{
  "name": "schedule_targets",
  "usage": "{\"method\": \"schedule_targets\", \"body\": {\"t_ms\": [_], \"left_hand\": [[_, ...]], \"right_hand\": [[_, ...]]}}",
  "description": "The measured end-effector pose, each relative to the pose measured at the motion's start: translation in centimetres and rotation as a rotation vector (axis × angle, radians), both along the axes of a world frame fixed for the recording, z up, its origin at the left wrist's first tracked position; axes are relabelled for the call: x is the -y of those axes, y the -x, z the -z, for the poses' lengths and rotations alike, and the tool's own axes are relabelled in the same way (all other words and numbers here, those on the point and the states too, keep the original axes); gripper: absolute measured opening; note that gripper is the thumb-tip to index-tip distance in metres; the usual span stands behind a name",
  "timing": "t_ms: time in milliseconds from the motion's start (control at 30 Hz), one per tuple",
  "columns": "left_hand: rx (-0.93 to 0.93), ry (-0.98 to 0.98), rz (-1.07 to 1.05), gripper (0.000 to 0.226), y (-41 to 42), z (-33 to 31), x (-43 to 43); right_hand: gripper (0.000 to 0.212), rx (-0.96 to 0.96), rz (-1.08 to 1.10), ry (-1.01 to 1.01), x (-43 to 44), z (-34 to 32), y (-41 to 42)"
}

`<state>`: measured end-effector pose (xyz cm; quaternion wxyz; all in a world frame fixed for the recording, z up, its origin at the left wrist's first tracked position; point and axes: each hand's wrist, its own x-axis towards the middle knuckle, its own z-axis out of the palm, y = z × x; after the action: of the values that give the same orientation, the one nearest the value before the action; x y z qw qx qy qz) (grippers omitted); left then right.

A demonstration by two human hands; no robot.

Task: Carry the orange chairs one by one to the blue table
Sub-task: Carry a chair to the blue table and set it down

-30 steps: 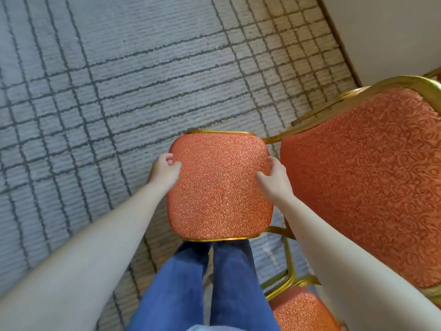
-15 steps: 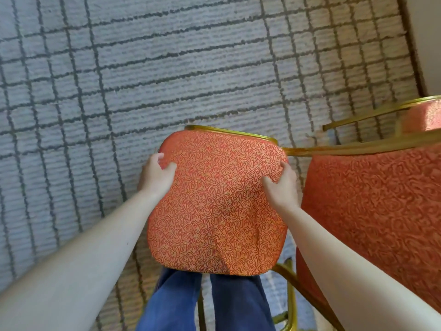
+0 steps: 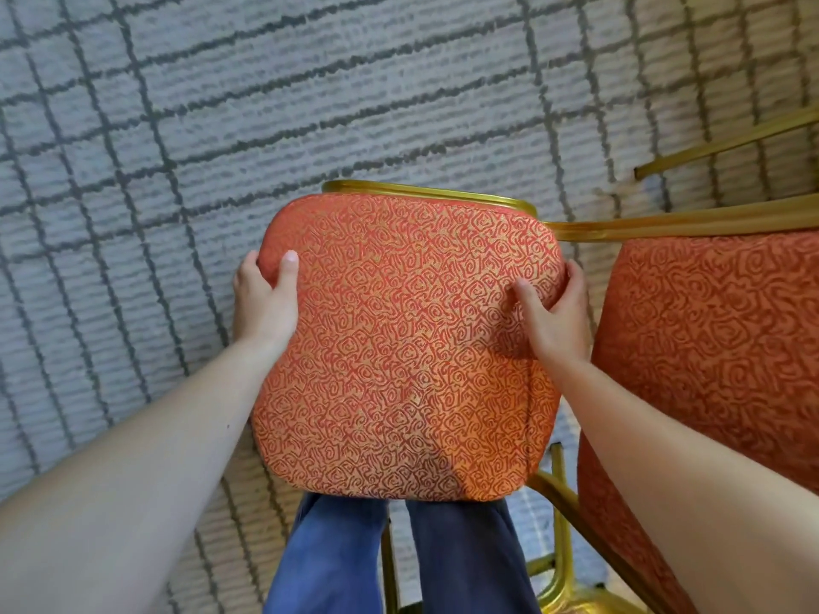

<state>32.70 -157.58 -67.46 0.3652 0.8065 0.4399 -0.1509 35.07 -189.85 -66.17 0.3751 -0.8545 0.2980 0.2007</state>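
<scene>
Both hands gripped the orange chair [image 3: 399,347] by its padded back: left hand [image 3: 263,299] on its left edge, right hand [image 3: 554,316] on its right. It hung above the grey carpet [image 3: 221,104], just beside another orange chair [image 3: 718,347].

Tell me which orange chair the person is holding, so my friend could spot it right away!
Start at the grey carpet with dark grid lines, then look at the middle, above the blue jeans. The orange chair there has a left hand and a right hand gripping its padded sides. The neighbouring chair at the right edge has no hands on it.
</scene>
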Motion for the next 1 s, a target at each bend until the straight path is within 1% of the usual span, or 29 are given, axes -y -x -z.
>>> {"method": "schedule_targets", "body": {"t_ms": [100,167,300,433,533,667,733,800,833,867,1000], "left_hand": [[-0.004,-0.007,-0.005,0.070,0.0,0.7,-0.6],[-0.005,-0.001,-0.005,0.067,0.1,1.1,-0.7],[0.052,0.022,-0.066,0.063,0.6,1.4,-0.6],[0.085,0.096,-0.156,0.076,0.8,1.2,-1.0],[0.086,0.163,-0.189,0.077,0.9,1.3,-1.2],[0.063,0.195,-0.217,0.079,0.9,1.2,-1.4],[0.030,0.189,-0.227,0.070,0.8,1.2,-1.4],[0.005,0.200,-0.235,0.050,0.7,1.2,-1.3],[-0.004,0.210,-0.236,0.044,0.7,1.2,-1.4],[-0.017,0.225,-0.232,0.045,0.7,1.2,-1.5],[-0.070,0.282,-0.248,0.077,0.6,0.9,-2.1]], "right_hand": [[0.074,-0.009,0.047,-0.024,0.3,0.5,0.0],[0.075,-0.019,0.097,-0.082,0.6,1.0,-0.1],[0.077,-0.099,0.193,-0.154,1.0,1.6,0.2],[0.069,-0.160,0.241,-0.195,1.2,1.5,0.1],[0.070,-0.196,0.273,-0.232,1.4,1.4,-0.1],[0.073,-0.218,0.290,-0.223,1.4,1.4,0.0],[0.077,-0.229,0.288,-0.215,1.4,1.5,0.1],[0.074,-0.233,0.291,-0.225,1.4,1.6,0.1],[0.072,-0.232,0.290,-0.229,1.4,1.6,0.0],[0.071,-0.234,0.290,-0.227,1.3,1.7,0.0],[0.077,-0.285,0.321,-0.243,1.4,1.8,-0.2]]}}
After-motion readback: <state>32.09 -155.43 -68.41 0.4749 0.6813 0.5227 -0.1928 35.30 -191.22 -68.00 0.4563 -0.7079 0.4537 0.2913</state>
